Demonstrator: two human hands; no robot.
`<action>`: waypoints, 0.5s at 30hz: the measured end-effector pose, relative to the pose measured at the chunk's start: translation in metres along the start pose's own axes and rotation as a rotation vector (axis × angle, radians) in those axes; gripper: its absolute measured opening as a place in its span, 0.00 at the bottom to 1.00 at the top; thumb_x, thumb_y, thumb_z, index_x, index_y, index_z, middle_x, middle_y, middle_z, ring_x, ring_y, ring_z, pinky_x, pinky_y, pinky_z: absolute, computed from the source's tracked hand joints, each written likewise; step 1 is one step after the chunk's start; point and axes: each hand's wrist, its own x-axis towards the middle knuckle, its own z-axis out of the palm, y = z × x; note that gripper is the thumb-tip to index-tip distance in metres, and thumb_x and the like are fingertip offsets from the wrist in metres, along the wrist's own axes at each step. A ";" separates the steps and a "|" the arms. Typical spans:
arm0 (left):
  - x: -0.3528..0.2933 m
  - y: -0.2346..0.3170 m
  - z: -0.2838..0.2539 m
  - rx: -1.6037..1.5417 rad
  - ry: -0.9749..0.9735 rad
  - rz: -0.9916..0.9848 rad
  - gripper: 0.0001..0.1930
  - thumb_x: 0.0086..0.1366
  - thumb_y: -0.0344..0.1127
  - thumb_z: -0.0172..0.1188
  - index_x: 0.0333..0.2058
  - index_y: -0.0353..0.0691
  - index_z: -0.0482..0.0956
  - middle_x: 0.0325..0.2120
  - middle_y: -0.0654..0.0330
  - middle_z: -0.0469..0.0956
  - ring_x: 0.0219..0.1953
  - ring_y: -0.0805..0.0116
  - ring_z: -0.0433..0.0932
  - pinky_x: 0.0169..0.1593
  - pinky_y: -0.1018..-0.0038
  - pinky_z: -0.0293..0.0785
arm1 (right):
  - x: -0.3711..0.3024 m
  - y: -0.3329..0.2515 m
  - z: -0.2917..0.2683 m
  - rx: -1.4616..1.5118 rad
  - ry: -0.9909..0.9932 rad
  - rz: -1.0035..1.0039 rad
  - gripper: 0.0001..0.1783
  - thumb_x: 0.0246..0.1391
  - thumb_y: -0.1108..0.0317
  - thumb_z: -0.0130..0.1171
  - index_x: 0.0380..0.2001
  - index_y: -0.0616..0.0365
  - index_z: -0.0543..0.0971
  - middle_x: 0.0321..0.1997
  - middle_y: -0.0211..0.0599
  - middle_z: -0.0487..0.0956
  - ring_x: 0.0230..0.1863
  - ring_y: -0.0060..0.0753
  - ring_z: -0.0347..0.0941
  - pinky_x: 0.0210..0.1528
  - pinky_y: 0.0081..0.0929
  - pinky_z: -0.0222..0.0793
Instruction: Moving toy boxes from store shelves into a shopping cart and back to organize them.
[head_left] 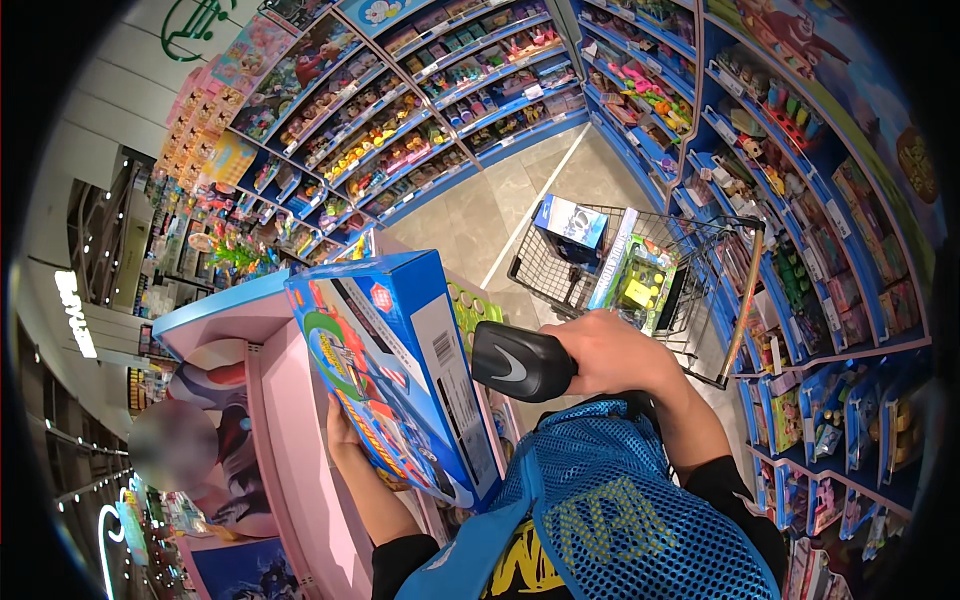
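Note:
A large blue toy box (pixel 440 320) with a colourful picture front stands tilted before me, its side with a white barcode label turned to the right. My left hand (pixel 343 428) grips its left edge low down; some of the fingers are hidden by the box. In my right hand (pixel 610 352) is a black handheld barcode scanner (pixel 522 362), its head close to the box's label side. The handle is wrapped by my fingers, and whether the trigger is pressed cannot be seen.
Beyond my right hand stands a black wire shopping cart (pixel 545 270) holding a blue-and-white box (pixel 572 222) and a green toy package (pixel 645 285). A pink shelf unit (pixel 285 400) is at the left. Blue shelves (pixel 440 100) full of toys curve round the tiled floor (pixel 500 190).

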 end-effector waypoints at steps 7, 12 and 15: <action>0.014 0.003 -0.002 0.132 0.020 0.001 0.39 0.62 0.58 0.63 0.62 0.36 0.66 0.56 0.53 0.75 0.55 0.56 0.75 0.60 0.57 0.71 | -0.012 0.012 -0.006 0.103 -0.012 0.043 0.26 0.41 0.58 0.71 0.45 0.53 0.78 0.32 0.45 0.82 0.34 0.52 0.79 0.38 0.42 0.75; 0.012 0.024 0.069 0.464 0.061 0.135 0.40 0.58 0.53 0.70 0.60 0.31 0.67 0.51 0.54 0.77 0.51 0.62 0.78 0.57 0.66 0.73 | -0.036 0.065 0.005 0.161 0.114 0.219 0.28 0.37 0.63 0.70 0.45 0.59 0.77 0.32 0.51 0.81 0.35 0.56 0.79 0.40 0.41 0.75; 0.022 0.030 0.132 0.617 0.046 0.220 0.38 0.55 0.44 0.73 0.59 0.31 0.68 0.50 0.53 0.77 0.49 0.62 0.78 0.55 0.67 0.73 | -0.056 0.095 0.001 0.142 0.204 0.469 0.28 0.36 0.65 0.68 0.44 0.65 0.76 0.33 0.56 0.81 0.36 0.60 0.79 0.42 0.41 0.74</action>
